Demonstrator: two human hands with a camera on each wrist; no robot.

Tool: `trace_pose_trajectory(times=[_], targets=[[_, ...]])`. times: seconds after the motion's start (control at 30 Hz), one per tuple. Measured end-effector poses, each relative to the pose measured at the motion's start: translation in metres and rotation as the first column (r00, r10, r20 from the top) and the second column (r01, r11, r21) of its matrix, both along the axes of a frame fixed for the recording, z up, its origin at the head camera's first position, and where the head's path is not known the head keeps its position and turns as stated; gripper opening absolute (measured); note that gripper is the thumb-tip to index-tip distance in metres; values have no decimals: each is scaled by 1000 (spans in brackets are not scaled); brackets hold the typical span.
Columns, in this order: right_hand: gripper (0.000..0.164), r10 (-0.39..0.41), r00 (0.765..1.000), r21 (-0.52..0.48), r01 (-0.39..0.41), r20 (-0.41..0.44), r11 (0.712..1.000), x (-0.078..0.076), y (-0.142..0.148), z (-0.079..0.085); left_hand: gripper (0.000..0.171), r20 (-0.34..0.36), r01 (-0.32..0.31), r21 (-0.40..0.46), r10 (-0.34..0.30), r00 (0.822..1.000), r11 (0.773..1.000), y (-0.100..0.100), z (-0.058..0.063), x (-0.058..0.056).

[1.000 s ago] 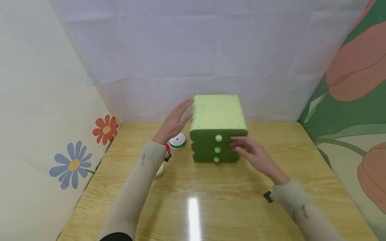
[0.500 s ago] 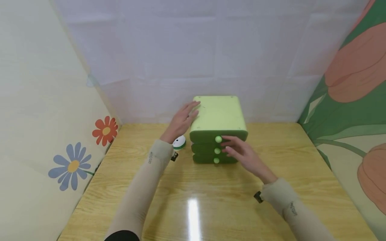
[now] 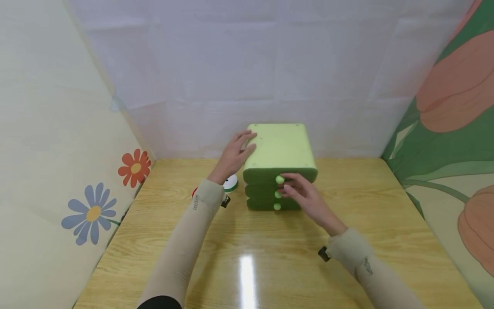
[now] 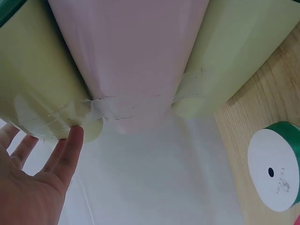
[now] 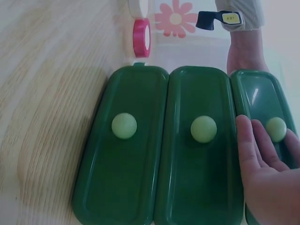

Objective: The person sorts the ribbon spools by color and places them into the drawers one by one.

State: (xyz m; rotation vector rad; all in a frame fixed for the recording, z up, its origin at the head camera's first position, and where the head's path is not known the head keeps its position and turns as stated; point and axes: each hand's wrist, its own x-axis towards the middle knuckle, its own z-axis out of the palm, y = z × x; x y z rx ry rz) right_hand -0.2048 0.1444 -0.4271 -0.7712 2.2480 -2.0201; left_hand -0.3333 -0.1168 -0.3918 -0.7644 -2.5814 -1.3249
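A small three-drawer cabinet stands toward the back of the table, with a pale green top, dark green drawer fronts and round light green knobs. My left hand rests along its upper left edge. In the left wrist view, its fingertips touch the taped side of the yellowish top tier. At the front, my right hand has its fingers at the top drawer's knob. Those fingers lie on both sides of the knob, only loosely bent. The middle knob and bottom knob are untouched.
Left of the cabinet stands a green ribbon spool. A pink ribbon spool and a whitish roll line up near it, mostly hidden by my left forearm in the head view. A white sheet hangs behind the table.
My left hand has moved right onto the cabinet's upper left edge. The right hand has moved left across the drawer fronts to the top knob. All drawers have stayed shut.
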Motion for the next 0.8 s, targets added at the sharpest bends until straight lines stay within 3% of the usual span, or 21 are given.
trace_pose_trajectory(times=[0.27, 0.8], targets=[[36, -33, 999, -47, 35, 32, 998, -1, -12, 2, 58, -3, -15, 19, 15, 1000, 1000, 0, -6, -3], [28, -208, 976, -50, 212, 67, 976, -2, -24, 1, 57, 26, -6, 32, 5, 1000, 999, 0, -4, 1]])
